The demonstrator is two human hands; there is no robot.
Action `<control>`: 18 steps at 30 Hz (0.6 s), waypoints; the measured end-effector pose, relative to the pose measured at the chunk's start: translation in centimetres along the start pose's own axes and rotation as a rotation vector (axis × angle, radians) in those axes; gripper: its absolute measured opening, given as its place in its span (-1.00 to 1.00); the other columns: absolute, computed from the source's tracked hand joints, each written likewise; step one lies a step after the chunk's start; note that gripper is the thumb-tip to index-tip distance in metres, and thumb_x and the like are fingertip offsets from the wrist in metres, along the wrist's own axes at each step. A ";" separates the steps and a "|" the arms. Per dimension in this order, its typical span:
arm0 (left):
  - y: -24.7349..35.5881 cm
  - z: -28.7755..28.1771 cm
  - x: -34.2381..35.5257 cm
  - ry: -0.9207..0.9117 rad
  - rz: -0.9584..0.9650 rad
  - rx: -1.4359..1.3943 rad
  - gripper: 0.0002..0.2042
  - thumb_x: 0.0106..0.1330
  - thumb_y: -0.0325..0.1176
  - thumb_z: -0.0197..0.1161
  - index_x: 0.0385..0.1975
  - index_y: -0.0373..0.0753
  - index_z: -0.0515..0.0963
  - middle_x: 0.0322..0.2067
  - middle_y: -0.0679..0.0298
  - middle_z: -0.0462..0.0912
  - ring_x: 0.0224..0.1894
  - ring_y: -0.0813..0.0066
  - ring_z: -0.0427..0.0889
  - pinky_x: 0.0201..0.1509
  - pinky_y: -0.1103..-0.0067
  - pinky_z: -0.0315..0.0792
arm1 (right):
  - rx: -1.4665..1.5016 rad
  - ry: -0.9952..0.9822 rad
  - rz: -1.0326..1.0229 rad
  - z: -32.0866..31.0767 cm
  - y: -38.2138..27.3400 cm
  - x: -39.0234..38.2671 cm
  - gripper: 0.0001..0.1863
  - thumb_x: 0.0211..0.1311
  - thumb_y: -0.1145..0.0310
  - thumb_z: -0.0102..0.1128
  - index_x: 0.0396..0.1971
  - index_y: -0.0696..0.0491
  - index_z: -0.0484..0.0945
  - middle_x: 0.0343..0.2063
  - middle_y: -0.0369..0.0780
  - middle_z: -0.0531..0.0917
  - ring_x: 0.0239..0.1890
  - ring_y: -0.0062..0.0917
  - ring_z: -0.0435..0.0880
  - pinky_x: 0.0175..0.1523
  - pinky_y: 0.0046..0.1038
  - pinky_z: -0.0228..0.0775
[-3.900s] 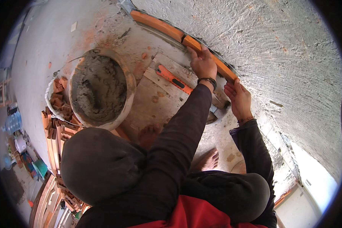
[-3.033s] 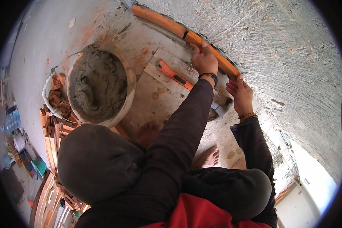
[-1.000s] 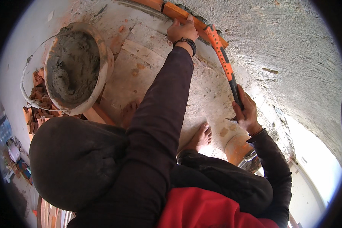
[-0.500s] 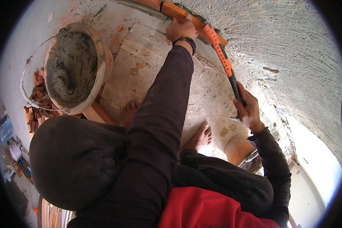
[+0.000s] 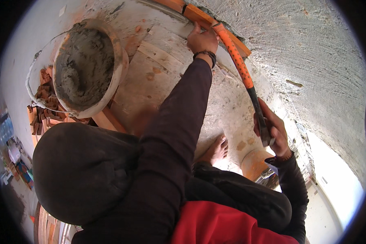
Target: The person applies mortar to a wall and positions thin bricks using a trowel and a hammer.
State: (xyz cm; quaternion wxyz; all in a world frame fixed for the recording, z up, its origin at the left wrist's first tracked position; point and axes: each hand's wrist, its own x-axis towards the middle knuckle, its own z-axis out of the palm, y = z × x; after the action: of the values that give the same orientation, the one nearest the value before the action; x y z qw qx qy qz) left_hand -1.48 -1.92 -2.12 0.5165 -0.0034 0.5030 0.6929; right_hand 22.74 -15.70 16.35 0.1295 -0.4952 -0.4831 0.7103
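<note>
Hammer (image 5: 240, 69) slants across the upper right of the head view, beside the rough grey wall (image 5: 309, 44): orange, dark-dotted handle up and leftward, black shaft and metal head down toward the wearer. Right hand (image 5: 278, 132) grasps it at the head end, fingers about the shaft just above the head; a thin bracelet at that wrist. Handle's far end overlaps the brick (image 5: 199, 16), a narrow orange strip along the foot of the wall; whether the two touch, cannot tell. Brick lies end to end with a second strip (image 5: 168, 3), dark joint between. Left hand (image 5: 203, 42) at the brick's near edge, fingers bent and close to the handle's end; whether they pinch the brick or only press on it, cannot tell. Dark bracelet (image 5: 206, 56) at the left wrist. Below that forearm, a flat board (image 5: 130, 91) on the floor, stained in spots. Left of it, a bucket (image 5: 120, 61) with grey mortar (image 5: 85, 69) in it, surface lumpy. Broken bricks (image 5: 44, 97) heaped beside the bucket, on its left. One bare foot (image 5: 216, 151) on the floor, between the wearer's bent knees.
</note>
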 end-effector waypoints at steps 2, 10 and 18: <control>-0.9 -0.3 -0.7 0.009 0.226 0.495 -0.29 0.24 -0.17 0.47 0.33 -0.30 0.31 -0.26 0.14 0.67 -0.37 0.40 0.67 -0.21 0.48 0.63 | -0.087 -0.054 -0.065 0.5 -0.5 -0.7 0.32 -0.10 -0.50 0.27 0.46 0.23 0.07 -0.20 -0.28 0.47 -0.33 -0.59 0.46 -0.20 -0.54 0.32; -0.3 1.5 -3.1 0.105 0.227 0.571 -0.67 0.15 -0.39 0.54 -0.18 -0.38 0.58 -0.25 0.22 0.66 -0.32 0.52 0.65 -0.30 0.54 0.63 | -0.398 0.011 -0.182 2.0 -2.8 1.6 0.12 -0.37 0.32 0.32 0.41 0.24 0.18 -0.27 -0.28 0.55 -0.47 -0.66 0.49 -0.30 -0.58 0.37; -1.8 2.0 -3.1 0.117 0.321 0.465 -0.72 0.46 -0.16 0.23 -0.16 -0.30 0.56 -0.26 0.35 0.52 -0.28 0.50 0.54 -0.22 0.56 0.58 | -0.357 0.074 -0.358 1.7 -1.6 4.8 0.07 -0.43 0.41 0.14 0.38 0.28 0.23 -0.31 -0.28 0.56 -0.52 -0.67 0.49 -0.34 -0.63 0.37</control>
State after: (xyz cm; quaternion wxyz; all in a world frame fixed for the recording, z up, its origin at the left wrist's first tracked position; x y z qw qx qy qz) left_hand 2.24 -2.80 -0.75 0.3572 0.1550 0.6715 0.6305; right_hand 18.62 -12.67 14.92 0.1813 -0.4424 -0.6759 0.5609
